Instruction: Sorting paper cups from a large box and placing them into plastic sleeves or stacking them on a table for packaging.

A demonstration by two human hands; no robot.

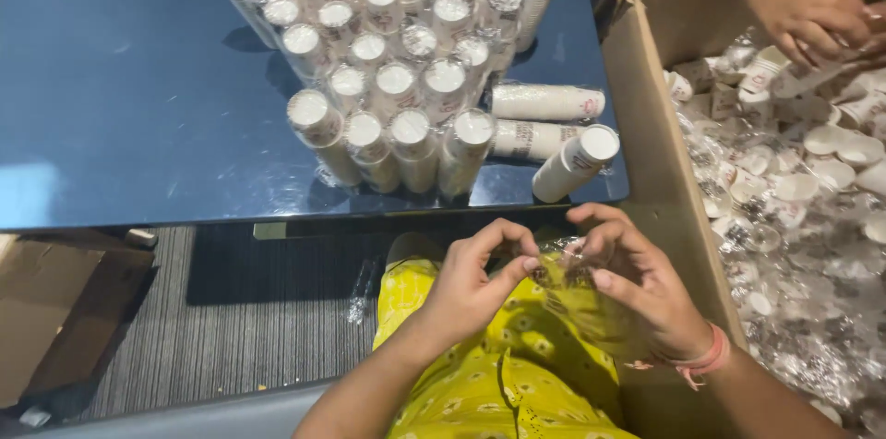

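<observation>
Now my left hand (475, 282) and my right hand (637, 282) are together over my lap, both pinching one clear plastic sleeve (577, 296) by its top; the fingers are closed on it. Ahead, wrapped stacks of paper cups (388, 60) stand on the blue table (120, 97); another person's hand (808, 14) reaches in the cardboard box (646, 125) at my right.

This looks like a small packing workplace. Many wrapped stacks of paper cups (388, 51) stand on a dark blue table (120, 97) at the top, and a large cardboard box (646, 125) on the right is full of loose cups and plastic wrappers.
</observation>
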